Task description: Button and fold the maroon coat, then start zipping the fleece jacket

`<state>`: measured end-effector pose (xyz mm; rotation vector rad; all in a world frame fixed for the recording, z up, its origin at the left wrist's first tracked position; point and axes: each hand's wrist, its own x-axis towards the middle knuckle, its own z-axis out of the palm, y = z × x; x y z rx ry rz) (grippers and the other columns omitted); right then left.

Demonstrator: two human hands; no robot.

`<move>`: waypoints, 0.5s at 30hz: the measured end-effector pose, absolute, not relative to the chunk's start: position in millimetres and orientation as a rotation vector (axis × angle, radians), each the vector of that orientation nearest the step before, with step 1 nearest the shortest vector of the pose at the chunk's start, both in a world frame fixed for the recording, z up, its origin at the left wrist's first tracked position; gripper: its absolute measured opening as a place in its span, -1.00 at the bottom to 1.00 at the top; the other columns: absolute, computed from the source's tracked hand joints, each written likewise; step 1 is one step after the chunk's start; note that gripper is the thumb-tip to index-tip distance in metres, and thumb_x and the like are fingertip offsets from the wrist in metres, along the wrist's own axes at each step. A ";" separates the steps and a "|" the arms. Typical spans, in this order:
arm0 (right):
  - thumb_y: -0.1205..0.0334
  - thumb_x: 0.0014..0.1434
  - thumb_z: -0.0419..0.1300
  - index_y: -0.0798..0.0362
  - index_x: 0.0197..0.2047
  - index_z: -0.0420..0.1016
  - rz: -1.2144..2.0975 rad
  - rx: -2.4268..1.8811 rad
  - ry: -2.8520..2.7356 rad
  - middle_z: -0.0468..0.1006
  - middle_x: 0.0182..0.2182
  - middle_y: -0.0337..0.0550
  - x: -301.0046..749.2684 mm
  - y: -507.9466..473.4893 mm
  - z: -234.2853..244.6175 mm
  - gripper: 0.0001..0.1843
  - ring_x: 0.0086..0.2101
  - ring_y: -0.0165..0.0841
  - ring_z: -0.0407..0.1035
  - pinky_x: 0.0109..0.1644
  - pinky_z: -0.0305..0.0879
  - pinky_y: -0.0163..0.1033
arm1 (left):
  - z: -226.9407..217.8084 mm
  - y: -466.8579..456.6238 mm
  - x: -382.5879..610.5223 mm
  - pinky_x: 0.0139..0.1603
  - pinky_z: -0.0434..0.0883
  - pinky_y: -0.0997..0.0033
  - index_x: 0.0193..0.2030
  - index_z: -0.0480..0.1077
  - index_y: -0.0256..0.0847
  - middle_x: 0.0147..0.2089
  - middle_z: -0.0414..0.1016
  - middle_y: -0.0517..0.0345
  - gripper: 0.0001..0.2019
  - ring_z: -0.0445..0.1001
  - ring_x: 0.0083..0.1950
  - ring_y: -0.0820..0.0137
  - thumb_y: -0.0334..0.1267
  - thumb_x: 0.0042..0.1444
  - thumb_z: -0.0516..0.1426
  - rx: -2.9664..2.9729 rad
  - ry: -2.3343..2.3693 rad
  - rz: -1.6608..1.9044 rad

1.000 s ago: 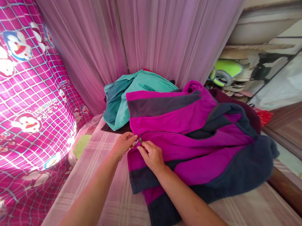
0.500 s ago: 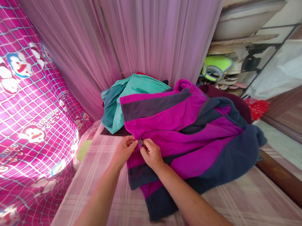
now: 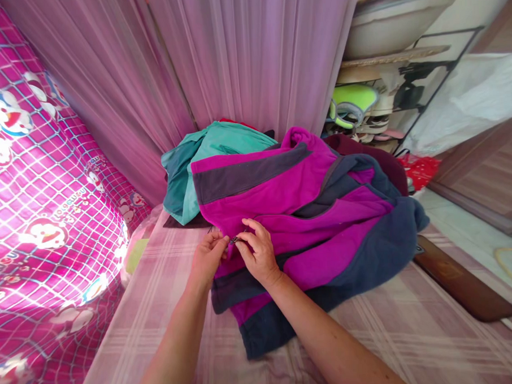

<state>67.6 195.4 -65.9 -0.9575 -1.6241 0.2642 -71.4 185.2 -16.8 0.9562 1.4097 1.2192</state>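
A magenta and navy fleece jacket (image 3: 308,212) lies spread on a pale checked bed sheet (image 3: 398,333). My left hand (image 3: 208,256) pinches the jacket's edge at its left side. My right hand (image 3: 256,251) is closed right beside it, its fingertips pinching a small dark zipper pull (image 3: 236,238) on the same edge. Both hands touch at the jacket's zip. A teal garment (image 3: 203,154) lies behind the jacket, partly under it.
A pink cartoon-print cloth (image 3: 41,224) hangs at the left and a sheer pink curtain (image 3: 233,63) at the back. A rack with sandals (image 3: 363,114) stands at the right, with a red bag (image 3: 420,170) and a dark wooden bed edge (image 3: 459,282).
The view has shifted right and down a little. My hands stay together at the zip, and my right fingers have moved onto the pull.
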 end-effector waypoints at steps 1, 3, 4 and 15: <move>0.23 0.27 0.13 -0.01 -0.21 0.55 0.284 -0.934 -1.624 0.55 -0.03 -0.02 68.9 194.7 -64.0 -0.84 0.08 -0.22 0.36 0.19 0.24 -0.02 | -17.2 186.7 -71.3 -0.68 -0.03 0.62 -0.32 0.31 -0.18 -0.67 0.26 0.45 -0.54 0.12 -0.70 0.64 0.02 -0.24 0.37 0.918 1.406 1.259; 0.23 0.25 0.12 -0.02 -0.26 0.54 0.349 -0.908 -1.644 0.61 -0.23 -0.09 71.2 193.8 -60.9 -0.85 -0.06 -0.25 0.44 0.14 0.27 -0.05 | -17.5 190.7 -71.5 -0.69 -0.03 0.63 -0.32 0.31 -0.18 -0.62 0.31 0.43 -0.55 0.14 -0.70 0.65 0.00 -0.23 0.37 0.848 1.371 1.311; 0.24 0.24 0.12 -0.02 -0.29 0.53 0.390 -0.916 -1.655 0.60 -0.33 -0.13 72.0 193.7 -59.9 -0.85 -0.16 -0.27 0.46 0.10 0.28 -0.07 | -17.3 192.8 -71.7 -0.69 -0.02 0.64 -0.33 0.30 -0.19 -0.59 0.34 0.40 -0.56 0.17 -0.69 0.65 -0.02 -0.23 0.37 0.819 1.347 1.307; 0.22 0.14 0.19 -0.03 -0.45 0.54 0.580 -1.041 -1.640 0.58 -0.50 -0.24 73.1 198.0 -59.5 -0.84 -0.39 -0.34 0.44 -0.04 0.29 -0.16 | -19.8 197.9 -69.5 -0.69 0.06 0.68 -0.39 0.28 -0.19 -0.59 0.27 0.42 -0.60 0.21 -0.65 0.65 -0.12 -0.22 0.40 0.633 1.204 1.151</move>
